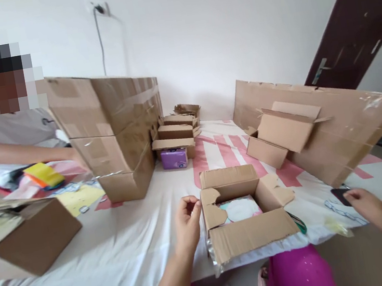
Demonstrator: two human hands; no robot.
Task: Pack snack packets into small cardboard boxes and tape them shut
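Observation:
An opened cardboard box sits at the table's front edge, flaps spread outward. Inside it lies a package with a white oval on a pink and teal print. At the box's left side is my left hand, fingers curled and thumb tip close to the index finger, right by the left flap; whether anything is pinched there I cannot make out. Off to the right, my right hand grips a small dark flat object just above the cloth, its kind unclear.
A tall stack of cardboard boxes stands left of centre. Behind are several open boxes and a purple package. A cardboard sheet leans at right near two boxes. Another person's arm reaches behind the stack. A green-edged item lies beside my box.

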